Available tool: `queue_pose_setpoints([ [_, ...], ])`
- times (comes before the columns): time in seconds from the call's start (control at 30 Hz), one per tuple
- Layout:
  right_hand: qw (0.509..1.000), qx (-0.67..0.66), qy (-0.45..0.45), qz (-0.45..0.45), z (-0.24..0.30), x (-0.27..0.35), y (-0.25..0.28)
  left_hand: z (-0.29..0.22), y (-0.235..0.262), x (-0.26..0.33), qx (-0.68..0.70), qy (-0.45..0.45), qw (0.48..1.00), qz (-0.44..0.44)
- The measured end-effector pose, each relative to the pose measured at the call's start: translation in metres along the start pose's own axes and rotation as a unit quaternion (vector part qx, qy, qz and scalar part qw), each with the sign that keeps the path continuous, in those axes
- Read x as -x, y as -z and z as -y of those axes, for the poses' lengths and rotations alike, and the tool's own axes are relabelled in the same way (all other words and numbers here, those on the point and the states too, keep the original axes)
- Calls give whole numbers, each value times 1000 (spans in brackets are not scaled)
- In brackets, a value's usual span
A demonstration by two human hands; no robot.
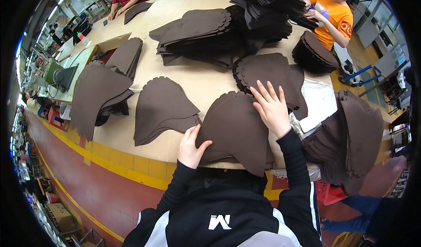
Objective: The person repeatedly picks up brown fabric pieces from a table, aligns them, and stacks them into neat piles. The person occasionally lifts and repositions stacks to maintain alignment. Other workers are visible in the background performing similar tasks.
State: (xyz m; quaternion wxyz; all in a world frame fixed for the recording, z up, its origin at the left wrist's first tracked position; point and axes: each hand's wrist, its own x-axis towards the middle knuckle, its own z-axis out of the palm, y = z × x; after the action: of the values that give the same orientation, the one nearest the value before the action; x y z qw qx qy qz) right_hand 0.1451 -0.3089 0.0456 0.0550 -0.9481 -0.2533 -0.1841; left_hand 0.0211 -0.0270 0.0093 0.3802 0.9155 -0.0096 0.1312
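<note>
Two hands work one brown cut piece at the table's near edge. Left hand pinches its lower edge; right hand lies spread flat on top. Its bottom tip hides behind the dark jacket.

Around the long tan cutting table, about eight stacks of dark brown cut fabric pieces lie spread across its top. Two bare hands, one left hand and one right hand, rest at its near edge. Two other people work at its far end.
</note>
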Motion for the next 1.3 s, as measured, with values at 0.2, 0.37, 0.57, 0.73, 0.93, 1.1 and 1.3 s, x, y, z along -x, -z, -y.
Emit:
queue_pose_setpoints([
  [0.2,957,-207,196,55,46,67,45,9,30,-6,171,154,972,41],
  [0.37,947,-210,212,116,66,70,6,103,95,-26,180,79,960,-198],
  [0.57,970,-124,174,116,40,13,-12,100,100,-17,-93,45,979,-176],
  [0.73,985,-110,52,118,12,-22,-27,36,9,-7,5,-44,998,49],
  [0.93,988,-140,51,26,9,16,22,-18,5,-28,-34,-130,990,46],
  [1.1,958,-183,220,10,39,70,23,-11,22,-38,98,-133,986,-21],
  [1.3,940,-158,272,130,67,56,-2,88,122,-64,-156,-22,982,-103],
])
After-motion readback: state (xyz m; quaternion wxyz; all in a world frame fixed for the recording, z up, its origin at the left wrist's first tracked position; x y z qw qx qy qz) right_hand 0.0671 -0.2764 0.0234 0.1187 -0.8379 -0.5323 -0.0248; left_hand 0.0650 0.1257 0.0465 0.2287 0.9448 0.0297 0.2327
